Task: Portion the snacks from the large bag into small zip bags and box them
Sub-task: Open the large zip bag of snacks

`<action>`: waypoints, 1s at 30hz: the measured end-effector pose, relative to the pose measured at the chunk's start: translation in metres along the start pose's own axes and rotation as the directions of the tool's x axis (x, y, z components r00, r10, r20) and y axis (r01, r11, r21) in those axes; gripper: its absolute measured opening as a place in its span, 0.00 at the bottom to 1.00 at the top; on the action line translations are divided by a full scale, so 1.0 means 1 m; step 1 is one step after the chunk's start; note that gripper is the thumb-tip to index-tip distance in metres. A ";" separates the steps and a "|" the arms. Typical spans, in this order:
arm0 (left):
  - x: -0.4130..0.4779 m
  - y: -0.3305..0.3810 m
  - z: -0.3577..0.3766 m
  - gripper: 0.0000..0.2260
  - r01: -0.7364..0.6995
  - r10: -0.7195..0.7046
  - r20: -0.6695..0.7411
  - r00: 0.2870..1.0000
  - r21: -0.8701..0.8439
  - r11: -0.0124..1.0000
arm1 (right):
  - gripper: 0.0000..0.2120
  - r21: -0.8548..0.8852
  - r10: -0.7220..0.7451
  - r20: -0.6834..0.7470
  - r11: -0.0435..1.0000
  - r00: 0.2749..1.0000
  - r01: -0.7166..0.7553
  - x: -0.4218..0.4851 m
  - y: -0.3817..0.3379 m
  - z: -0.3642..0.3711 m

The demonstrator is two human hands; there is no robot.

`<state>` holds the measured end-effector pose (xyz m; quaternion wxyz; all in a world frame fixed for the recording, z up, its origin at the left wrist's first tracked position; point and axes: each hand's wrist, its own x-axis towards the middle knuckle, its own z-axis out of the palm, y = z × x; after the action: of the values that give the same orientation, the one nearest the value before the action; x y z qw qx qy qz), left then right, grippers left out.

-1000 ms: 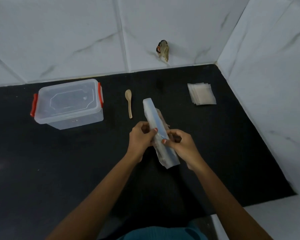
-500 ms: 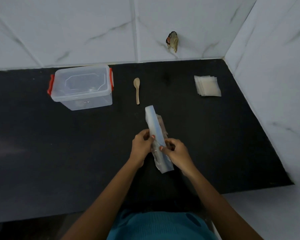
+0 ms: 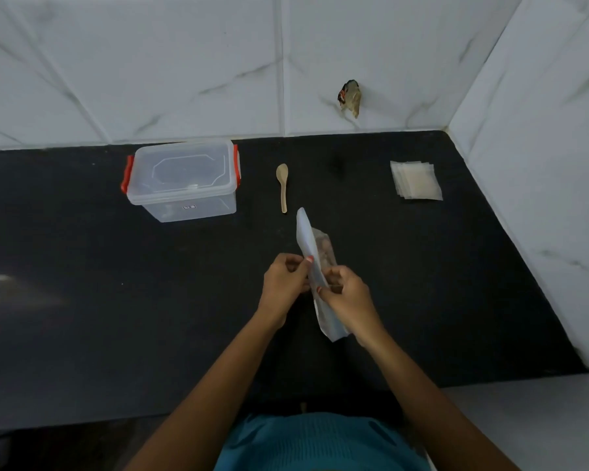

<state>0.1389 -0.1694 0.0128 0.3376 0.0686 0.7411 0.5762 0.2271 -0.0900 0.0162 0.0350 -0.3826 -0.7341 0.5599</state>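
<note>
Open black counter (image 3: 82,300) stretches left of the large bag (image 3: 305,236), which is held upright mid-counter. Behind it are the lidded box (image 3: 182,180), the spoon (image 3: 282,186) near the bag's top, and the small zip bags (image 3: 416,181), with wide gaps between them. Tiled walls (image 3: 541,164) close off the back and right.

You have one large snack bag (image 3: 305,232), one clear lidded box (image 3: 182,180), one wooden spoon (image 3: 282,186) and one stack of small zip bags (image 3: 416,181). The number of bags within the stack cannot be determined from this view.
</note>
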 end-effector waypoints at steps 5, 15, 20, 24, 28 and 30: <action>0.000 0.008 -0.007 0.07 0.063 -0.061 0.085 0.994 -0.028 0.998 | 0.06 0.191 0.079 0.022 0.978 0.997 -0.082 -0.007 -0.009 0.007; 0.000 0.015 -0.022 0.07 0.080 -0.079 0.166 0.983 0.003 0.997 | 0.13 0.347 0.193 -0.020 0.921 0.981 -0.175 -0.013 -0.025 -0.002; -0.004 0.023 -0.024 0.07 -0.046 0.047 0.062 0.997 -0.019 0.999 | 0.09 0.209 0.031 -0.116 0.978 0.993 -0.006 -0.018 -0.037 0.001; -0.007 0.034 -0.023 0.12 -0.084 0.084 0.134 0.987 -0.009 0.996 | 0.09 0.103 -0.087 -0.137 0.989 0.987 0.102 -0.024 -0.043 0.009; -0.005 0.036 -0.028 0.05 -0.069 0.066 0.160 0.985 0.016 0.997 | 0.12 0.046 -0.123 -0.130 0.990 0.984 0.130 -0.027 -0.043 0.017; -0.004 0.035 -0.032 0.05 0.005 0.004 0.198 0.980 -0.045 0.999 | 0.13 0.119 -0.050 -0.151 0.991 0.987 0.068 -0.026 -0.042 0.015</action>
<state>0.1137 -0.1858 0.0496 0.4113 0.1175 0.6908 0.5830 0.2163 -0.1212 0.0557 0.1295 -0.3980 -0.7045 0.5731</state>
